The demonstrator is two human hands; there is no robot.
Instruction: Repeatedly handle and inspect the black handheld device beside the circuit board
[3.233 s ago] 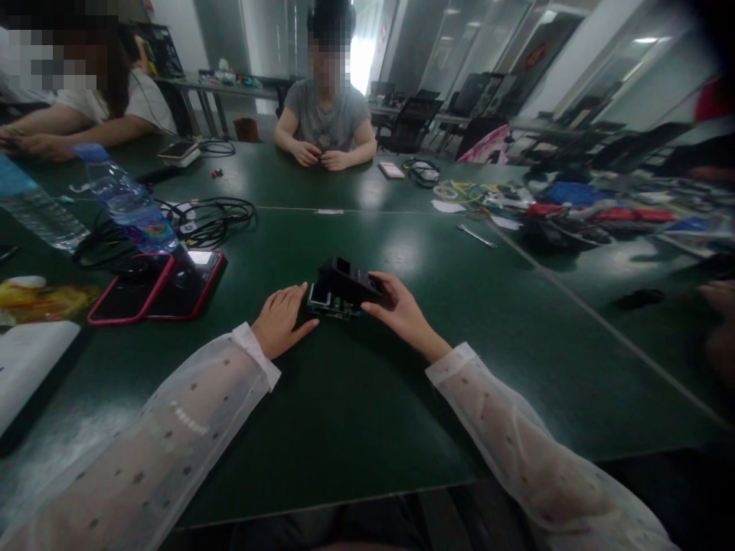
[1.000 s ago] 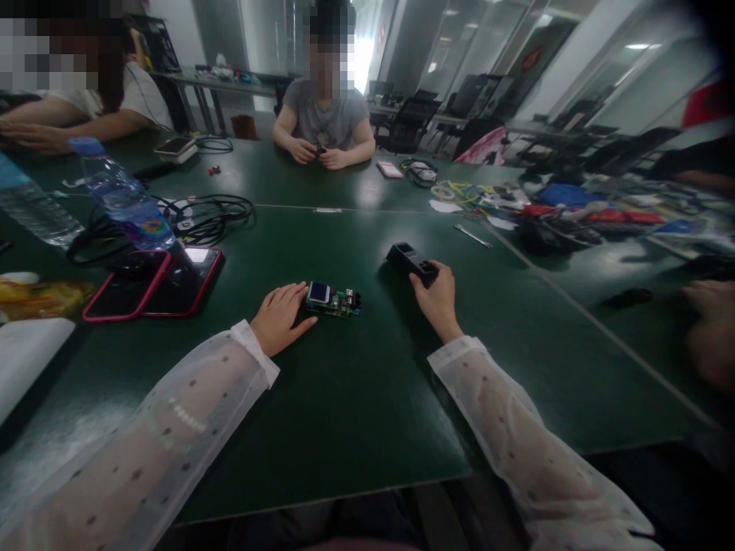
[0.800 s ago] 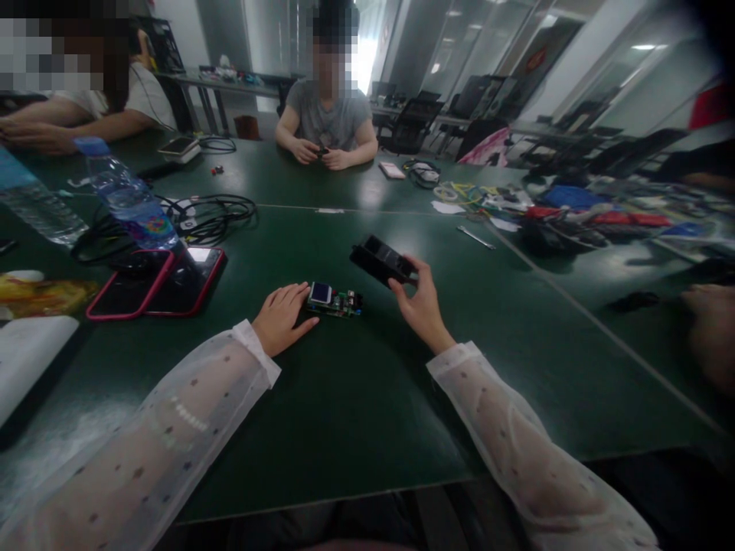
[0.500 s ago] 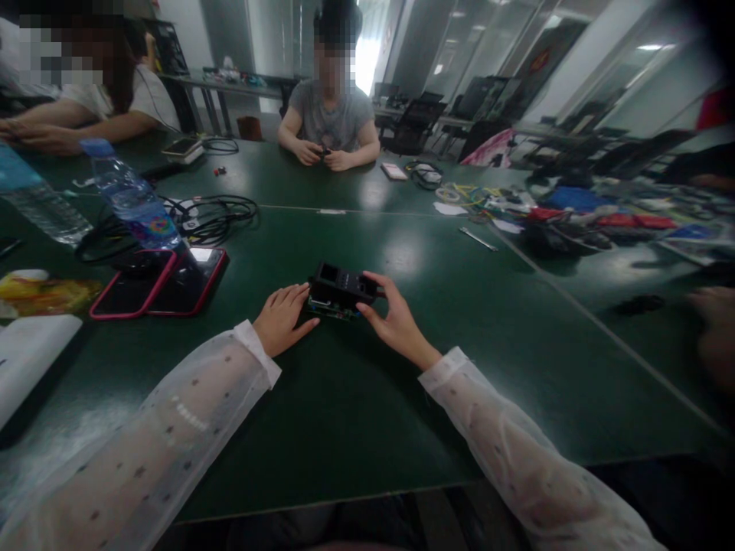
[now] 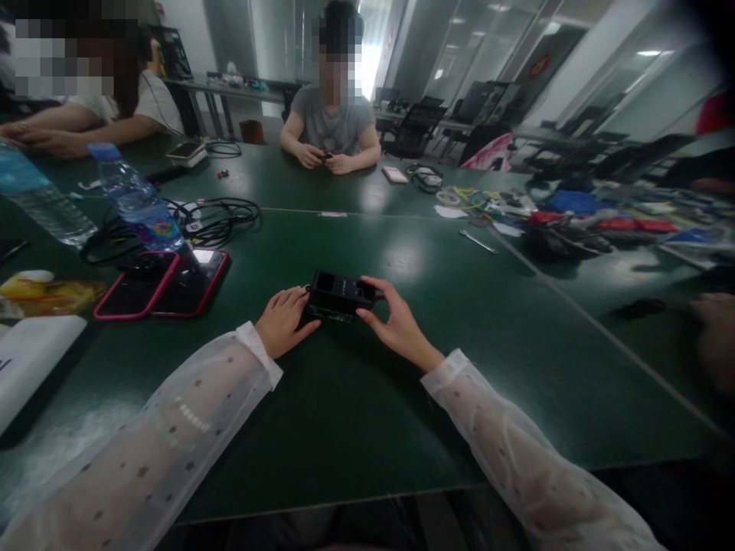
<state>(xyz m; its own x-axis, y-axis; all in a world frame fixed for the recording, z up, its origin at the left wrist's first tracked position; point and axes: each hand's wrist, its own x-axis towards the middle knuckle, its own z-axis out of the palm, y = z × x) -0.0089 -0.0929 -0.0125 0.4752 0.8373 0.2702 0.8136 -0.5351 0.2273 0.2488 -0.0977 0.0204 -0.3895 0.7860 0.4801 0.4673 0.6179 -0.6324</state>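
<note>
A black plastic housing [image 5: 343, 291] with rectangular openings in its top lies over a green circuit board [image 5: 330, 314], of which only a thin front edge shows. My right hand [image 5: 396, 321] grips the housing's right end, thumb in front and fingers behind. At the left end, my left hand [image 5: 282, 320] rests with its fingers stretched out and the thumb apart. Its fingertips are at the left side of the housing and board; whether they press on either one is hard to see.
Two phones in red cases [image 5: 189, 295], a water bottle [image 5: 138, 203] and black cables [image 5: 230, 214] lie to the left. A wrench [image 5: 478, 242] is at the right, before a heap of parts and cables [image 5: 574, 218]. Across the green table [image 5: 356, 428] a person [image 5: 330, 126] sits.
The black housing has come down flatter onto the circuit board, so less of the board shows along the front. Both hands stay in nearly the same place.
</note>
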